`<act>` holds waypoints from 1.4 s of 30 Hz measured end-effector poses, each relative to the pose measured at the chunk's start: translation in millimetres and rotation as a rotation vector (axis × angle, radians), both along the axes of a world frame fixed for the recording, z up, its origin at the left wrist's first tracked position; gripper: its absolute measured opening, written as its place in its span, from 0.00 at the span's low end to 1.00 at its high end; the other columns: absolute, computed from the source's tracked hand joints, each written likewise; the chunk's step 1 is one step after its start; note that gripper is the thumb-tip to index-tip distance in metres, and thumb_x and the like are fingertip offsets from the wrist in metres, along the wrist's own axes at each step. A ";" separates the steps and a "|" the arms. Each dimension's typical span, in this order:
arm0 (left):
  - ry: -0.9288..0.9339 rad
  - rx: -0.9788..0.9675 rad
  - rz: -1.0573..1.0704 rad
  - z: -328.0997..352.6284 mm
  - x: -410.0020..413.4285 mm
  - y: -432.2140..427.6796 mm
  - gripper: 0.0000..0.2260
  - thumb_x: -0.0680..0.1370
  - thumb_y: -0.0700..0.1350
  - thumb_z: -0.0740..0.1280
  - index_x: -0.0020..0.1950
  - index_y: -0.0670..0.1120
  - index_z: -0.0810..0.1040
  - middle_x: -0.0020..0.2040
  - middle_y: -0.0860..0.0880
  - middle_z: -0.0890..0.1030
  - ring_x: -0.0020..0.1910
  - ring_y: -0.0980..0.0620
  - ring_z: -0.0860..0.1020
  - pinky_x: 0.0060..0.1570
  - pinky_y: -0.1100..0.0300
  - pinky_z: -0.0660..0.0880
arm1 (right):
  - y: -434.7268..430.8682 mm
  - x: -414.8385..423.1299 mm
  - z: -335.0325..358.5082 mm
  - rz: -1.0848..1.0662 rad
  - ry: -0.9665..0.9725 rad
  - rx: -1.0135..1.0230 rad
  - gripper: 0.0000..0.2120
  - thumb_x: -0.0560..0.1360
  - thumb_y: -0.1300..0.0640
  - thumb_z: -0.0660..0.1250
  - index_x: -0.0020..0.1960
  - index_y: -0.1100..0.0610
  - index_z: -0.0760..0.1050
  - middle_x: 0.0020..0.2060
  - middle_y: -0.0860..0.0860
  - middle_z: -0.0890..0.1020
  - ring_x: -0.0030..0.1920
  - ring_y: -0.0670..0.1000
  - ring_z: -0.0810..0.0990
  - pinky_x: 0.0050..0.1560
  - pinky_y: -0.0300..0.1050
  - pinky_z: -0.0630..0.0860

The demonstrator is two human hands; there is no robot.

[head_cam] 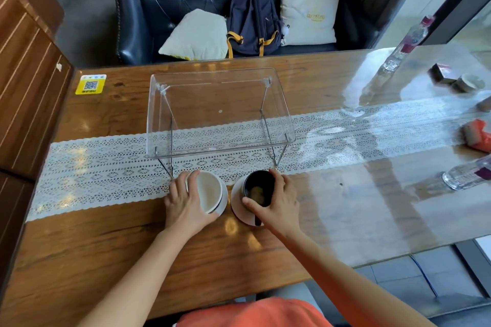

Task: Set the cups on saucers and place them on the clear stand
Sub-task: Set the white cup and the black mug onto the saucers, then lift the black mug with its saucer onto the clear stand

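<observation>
A white cup (208, 191) stands on a white saucer (224, 200) just in front of the clear stand (220, 111). My left hand (186, 203) wraps its left side, thumb under the front rim. To its right a black cup (259, 187) rests on a second white saucer (237, 203), its dark handle pointing towards me. My right hand (277, 200) grips this cup from the right, index finger along the near rim. The clear stand has a bare top and thin metal legs, and straddles the white lace runner (106, 167).
The wooden table (106, 247) has a glass sheet over it. On the right lie two plastic bottles (467, 175), a small box with a little cup (470, 82) and an orange object (478, 135). Behind the table a dark sofa holds two cushions and a backpack (253, 24).
</observation>
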State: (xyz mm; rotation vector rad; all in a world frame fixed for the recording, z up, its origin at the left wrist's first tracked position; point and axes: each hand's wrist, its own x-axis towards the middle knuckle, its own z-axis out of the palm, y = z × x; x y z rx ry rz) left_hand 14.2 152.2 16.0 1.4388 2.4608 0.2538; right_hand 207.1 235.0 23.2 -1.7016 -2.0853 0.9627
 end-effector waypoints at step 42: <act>-1.024 0.171 0.230 112.3 115.0 23.9 0.22 0.64 0.65 0.62 0.56 0.66 0.61 0.59 0.59 0.73 0.61 0.57 0.70 0.52 0.63 0.66 | 121.7 77.6 130.4 0.549 0.195 -0.685 0.13 0.73 0.44 0.68 0.56 0.44 0.74 0.53 0.60 0.83 0.41 0.54 0.84 0.41 0.47 0.83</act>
